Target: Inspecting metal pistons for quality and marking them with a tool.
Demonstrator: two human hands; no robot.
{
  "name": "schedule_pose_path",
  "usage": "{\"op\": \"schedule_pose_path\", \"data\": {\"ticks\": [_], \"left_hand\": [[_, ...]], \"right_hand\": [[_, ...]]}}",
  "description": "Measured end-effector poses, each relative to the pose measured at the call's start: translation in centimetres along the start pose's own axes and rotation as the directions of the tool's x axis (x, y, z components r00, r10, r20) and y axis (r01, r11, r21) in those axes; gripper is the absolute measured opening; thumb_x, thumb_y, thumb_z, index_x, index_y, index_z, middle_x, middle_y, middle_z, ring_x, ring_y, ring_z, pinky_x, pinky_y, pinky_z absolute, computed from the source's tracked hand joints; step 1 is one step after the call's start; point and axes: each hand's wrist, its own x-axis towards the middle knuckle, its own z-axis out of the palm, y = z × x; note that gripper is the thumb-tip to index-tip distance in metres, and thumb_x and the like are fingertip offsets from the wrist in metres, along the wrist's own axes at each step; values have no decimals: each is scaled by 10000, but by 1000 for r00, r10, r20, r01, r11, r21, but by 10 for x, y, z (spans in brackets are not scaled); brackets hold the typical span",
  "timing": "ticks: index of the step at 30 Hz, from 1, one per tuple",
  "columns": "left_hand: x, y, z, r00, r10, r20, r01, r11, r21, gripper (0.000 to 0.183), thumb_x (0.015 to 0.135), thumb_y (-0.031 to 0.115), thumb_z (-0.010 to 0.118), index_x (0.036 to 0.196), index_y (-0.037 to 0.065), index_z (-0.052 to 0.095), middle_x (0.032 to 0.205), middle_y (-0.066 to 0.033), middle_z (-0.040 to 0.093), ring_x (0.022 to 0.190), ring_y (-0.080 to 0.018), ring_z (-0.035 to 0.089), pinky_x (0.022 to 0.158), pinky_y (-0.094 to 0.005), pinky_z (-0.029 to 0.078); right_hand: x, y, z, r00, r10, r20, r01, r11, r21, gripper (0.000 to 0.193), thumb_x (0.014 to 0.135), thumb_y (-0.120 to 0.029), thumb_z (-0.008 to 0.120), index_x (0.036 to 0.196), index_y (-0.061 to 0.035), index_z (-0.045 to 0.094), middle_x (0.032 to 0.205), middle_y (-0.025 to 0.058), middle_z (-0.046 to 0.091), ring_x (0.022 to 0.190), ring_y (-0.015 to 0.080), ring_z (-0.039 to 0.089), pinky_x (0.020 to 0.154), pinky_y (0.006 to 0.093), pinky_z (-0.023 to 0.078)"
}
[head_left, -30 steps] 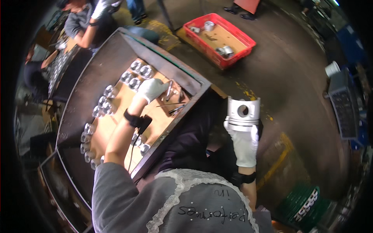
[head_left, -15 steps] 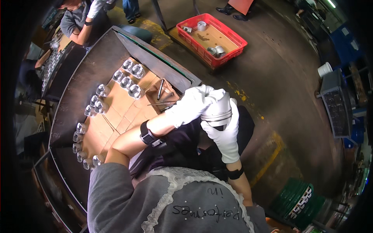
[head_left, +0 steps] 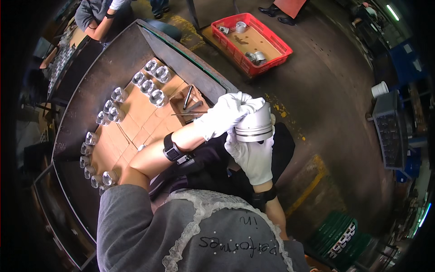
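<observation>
A shiny metal piston point(head_left: 255, 125) sits upright in my right hand point(head_left: 253, 156), which wears a white glove and grips it from below. My left hand point(head_left: 225, 114), also in a white glove, reaches across and rests on the piston's top and side. A black band is on my left wrist. Both hands are over my lap, to the right of a metal work tray point(head_left: 108, 68). On the tray's brown cardboard lie several more pistons point(head_left: 152, 86) in rows, and a few thin metal tools point(head_left: 191, 106) lie near its right wall.
A red plastic crate point(head_left: 272, 38) with a few pistons stands on the floor ahead. Another person point(head_left: 97, 16) works at the tray's far end. A grey rack point(head_left: 389, 131) and white cup point(head_left: 379, 89) stand at right, a green crate point(head_left: 340, 238) at lower right.
My left hand left the tray and came across to the piston. My right hand brought the piston in toward my lap, and both hands now hold it.
</observation>
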Motion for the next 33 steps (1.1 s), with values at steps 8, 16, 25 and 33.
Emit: {"op": "schedule_pose_path", "data": {"ticks": [8,16,25,33], "left_hand": [[1,2,-2,991,-69,117,64,997,53,452,808,349,770,1055,-10,652,901,-61,671,821,-114,607,748,-270,503],[-5,20,-10,984,-26,176,-53,900,433,633,698,369,845,1148,1,597,918,-151,694,868,-279,688,779,-343,542],[9,-47,-33,901,242,359,-385,828,407,620,724,129,664,1299,12,463,1202,-197,532,1106,-322,579,890,-382,493],[4,-58,-30,949,239,207,-265,958,112,638,834,176,572,1412,2,367,1376,-144,481,1251,-262,491,1040,-378,397]], "right_hand": [[-2,4,6,989,39,-140,8,946,324,738,943,-538,444,1372,54,350,1292,251,478,1179,338,529,943,476,516],[-4,2,-8,965,114,-236,-10,916,401,723,909,-535,535,1388,-17,378,1278,193,482,1097,265,561,921,415,519],[-2,0,8,986,-38,-161,45,998,39,781,954,-575,350,1396,69,345,1227,291,525,1091,441,579,972,575,479],[-13,-18,0,957,-291,14,270,869,-415,638,998,-403,409,1487,-34,232,1416,238,409,1236,421,501,1013,576,449]]}}
